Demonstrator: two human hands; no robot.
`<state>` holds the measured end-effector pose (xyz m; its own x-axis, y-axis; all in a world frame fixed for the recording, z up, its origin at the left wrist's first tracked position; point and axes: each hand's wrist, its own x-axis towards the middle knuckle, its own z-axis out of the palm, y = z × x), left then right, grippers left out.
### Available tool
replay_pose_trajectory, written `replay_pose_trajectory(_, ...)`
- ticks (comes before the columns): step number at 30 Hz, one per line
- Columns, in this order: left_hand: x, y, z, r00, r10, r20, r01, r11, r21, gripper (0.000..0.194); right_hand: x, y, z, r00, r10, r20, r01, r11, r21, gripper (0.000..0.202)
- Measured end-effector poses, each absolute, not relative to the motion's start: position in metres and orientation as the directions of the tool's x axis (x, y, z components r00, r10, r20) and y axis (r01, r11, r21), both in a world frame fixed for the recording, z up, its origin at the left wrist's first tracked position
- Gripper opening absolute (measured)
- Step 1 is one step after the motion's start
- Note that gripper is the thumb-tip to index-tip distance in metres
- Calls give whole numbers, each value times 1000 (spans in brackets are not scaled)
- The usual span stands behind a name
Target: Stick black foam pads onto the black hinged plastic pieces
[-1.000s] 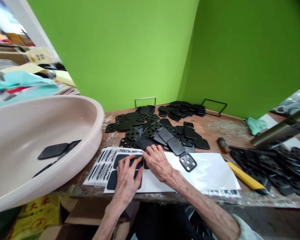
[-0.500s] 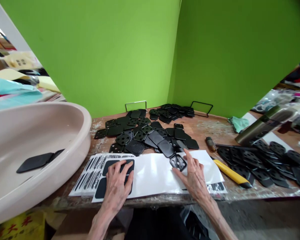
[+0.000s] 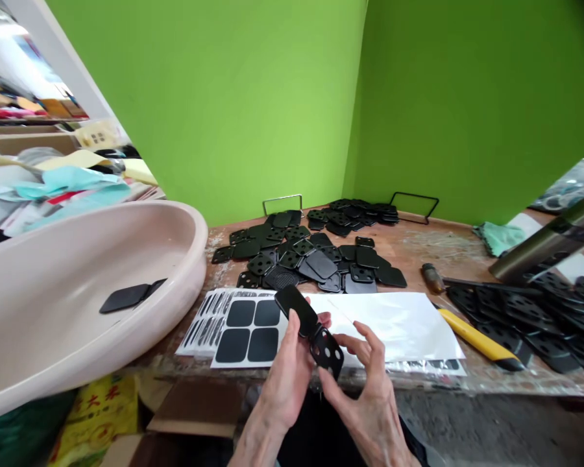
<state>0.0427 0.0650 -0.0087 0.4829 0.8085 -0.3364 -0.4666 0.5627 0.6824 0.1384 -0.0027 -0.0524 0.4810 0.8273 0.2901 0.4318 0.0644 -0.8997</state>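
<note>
A black hinged plastic piece (image 3: 296, 310), one half solid and the other pierced with round holes, is held above the table's front edge. My left hand (image 3: 288, 370) grips its solid half, thumb on top and fingers behind. At the perforated half, my right hand (image 3: 365, 383) has its thumb by the lower edge and fingertips at the right side, closed around it. Behind my left hand lies a white sheet with black rounded-square pads (image 3: 240, 344). A blank white sheet (image 3: 399, 324) extends to the right of it.
Many similar black pieces (image 3: 316, 263) are heaped at the back, and another pile (image 3: 506, 318) lies right. A yellow-handled cutter (image 3: 481, 337), a small bottle (image 3: 433, 277) and a metal flask (image 3: 545, 243) are nearby. At left stands a pale basin (image 3: 194, 240) holding one black piece.
My left hand has left the pad sheet and now holds a black hinged piece. My right hand brought that piece from the pile's front edge toward me. The view has swung left.
</note>
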Motion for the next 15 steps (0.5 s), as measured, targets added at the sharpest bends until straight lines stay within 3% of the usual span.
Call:
replay_pose_trajectory(3,43,64,-11,458,803,-382,-588,596,547,53,128,-11,-47,466,854,230,327,76,-942,60)
replay_pose_trajectory(6,31,70,-8,372,813,-448,-627,576,524,57,144,-16,-38,532,834,144,212,34,-977,32)
replay_pose_trajectory(9,21,76,-7,371,798,-475,-616,594,518,42,165,-21,-30,580,814,1,28,-19,-999,18)
replay_pose_trajectory(12,17,77,-10,348,809,-473,-564,584,584,23,176,-27,-25,497,856,-143,-152,-77,-985,21)
replay_pose_trajectory(15,16,72,-14,264,848,-459,-465,529,710,28,178,-34,-18,427,884,-193,-248,-91,-965,43)
